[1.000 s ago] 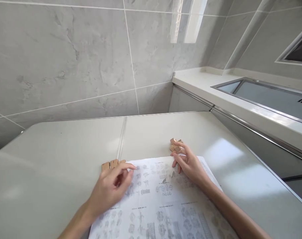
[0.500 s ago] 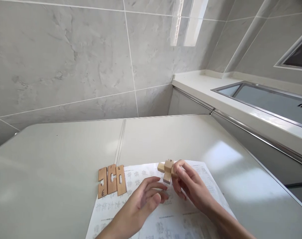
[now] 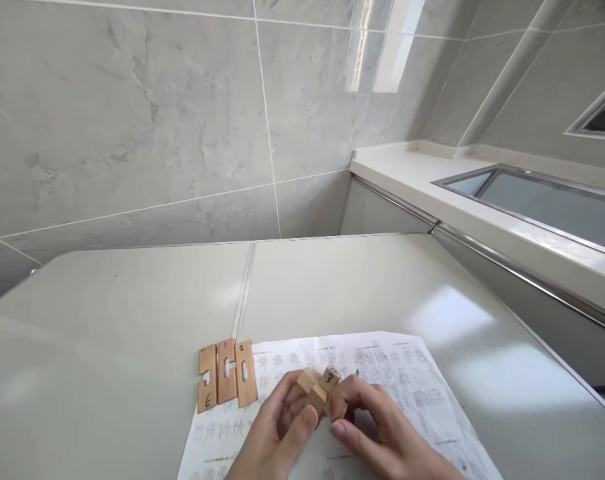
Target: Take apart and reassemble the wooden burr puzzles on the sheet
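Note:
A wooden interlocking block puzzle (image 3: 318, 392), pale and cross-shaped with a "3" marked on one block, sits between my hands. My left hand (image 3: 282, 423) is closed around its left side, thumb on the near block. With bent fingers, my right hand (image 3: 375, 423) grips the puzzle's right side, partly hiding it. To the left lie three flat brown wooden pieces with cut-out slots: a left piece (image 3: 207, 393), a middle piece (image 3: 226, 387) and a right piece (image 3: 246, 385), with handwritten numbers on them. A printed paper sheet (image 3: 412, 427) with small puzzle diagrams spreads beneath my hands.
The sheet lies on a pale folding table (image 3: 132, 333) with a seam across it. Behind is a grey tiled wall (image 3: 182, 120). At the right stands a white counter (image 3: 397, 173) with a metal-framed glass panel (image 3: 542, 200).
My right hand has brought the puzzle down and left, turning it so the "3" shows. My left hand has closed on it. The view has shifted slightly.

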A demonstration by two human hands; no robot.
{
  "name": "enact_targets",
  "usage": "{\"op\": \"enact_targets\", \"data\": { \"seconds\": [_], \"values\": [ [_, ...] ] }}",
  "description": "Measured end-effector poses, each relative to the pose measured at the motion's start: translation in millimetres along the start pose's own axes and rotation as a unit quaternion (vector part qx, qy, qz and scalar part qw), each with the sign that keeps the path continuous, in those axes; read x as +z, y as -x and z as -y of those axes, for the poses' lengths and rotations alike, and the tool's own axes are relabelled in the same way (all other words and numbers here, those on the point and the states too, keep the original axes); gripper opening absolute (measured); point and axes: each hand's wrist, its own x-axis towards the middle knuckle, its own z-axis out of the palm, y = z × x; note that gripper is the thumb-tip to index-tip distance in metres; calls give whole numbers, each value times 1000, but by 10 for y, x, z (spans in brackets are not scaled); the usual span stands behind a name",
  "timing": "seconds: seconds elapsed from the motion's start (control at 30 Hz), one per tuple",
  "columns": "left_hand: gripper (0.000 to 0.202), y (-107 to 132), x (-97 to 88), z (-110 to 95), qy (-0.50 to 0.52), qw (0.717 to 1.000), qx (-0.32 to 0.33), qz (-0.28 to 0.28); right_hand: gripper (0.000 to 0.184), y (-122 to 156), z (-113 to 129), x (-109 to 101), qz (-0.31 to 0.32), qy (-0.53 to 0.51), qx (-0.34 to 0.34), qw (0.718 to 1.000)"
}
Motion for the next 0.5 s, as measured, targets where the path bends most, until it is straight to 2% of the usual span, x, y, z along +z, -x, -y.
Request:
{"op": "enact_targets", "data": {
  "seconds": [0.1, 0.23, 0.3, 0.37, 0.5],
  "values": [
    [39, 24, 39, 53, 8, 998, 26, -59, 39, -24, 42, 43, 8, -116, 6, 993],
    [43, 37, 42, 127, 21, 997, 46, -56, 42, -43, 64, 53, 24, -148, 21, 988],
    [51, 35, 21, 145, 34, 997, 51, -38, 39, -35, 57, 37, 19, -112, 17, 993],
    [60, 32, -5, 149, 39, 998, 47, -28, 32, -21, 38, 24, 15, -31, 16, 999],
    [63, 23, -42, 149, 14, 998, 11, -61, 15, 16, -38, 46, 30, 79, 22, 996]
  ]
}}
